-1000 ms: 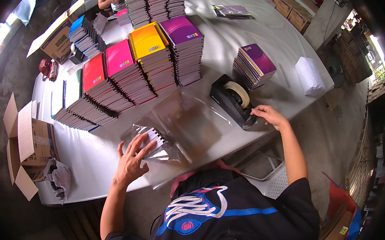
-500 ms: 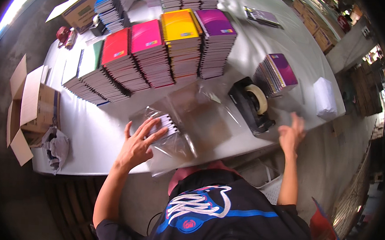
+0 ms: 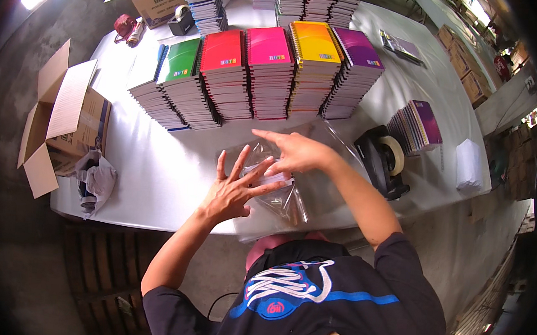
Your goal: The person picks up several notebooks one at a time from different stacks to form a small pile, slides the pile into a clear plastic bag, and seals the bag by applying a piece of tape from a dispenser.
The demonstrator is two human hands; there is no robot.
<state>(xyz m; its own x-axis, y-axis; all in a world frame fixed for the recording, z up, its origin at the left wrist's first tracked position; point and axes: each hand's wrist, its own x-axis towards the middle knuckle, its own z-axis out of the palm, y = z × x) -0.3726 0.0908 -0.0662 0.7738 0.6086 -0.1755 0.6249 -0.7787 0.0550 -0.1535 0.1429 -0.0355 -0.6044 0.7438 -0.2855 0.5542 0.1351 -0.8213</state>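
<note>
Evidently, a small white pad lies mostly hidden beneath both hands, in clear film. The left hand spreads its fingers apart over it; the right hand extends its index finger, but I cannot tell whether its bent fingers pinch anything. Uneven pressure could crease the loose film, which runs to the near edge of the desk. Open room lies leftward; notebook stacks limit reach ahead, and a tape dispenser rightward.
</note>
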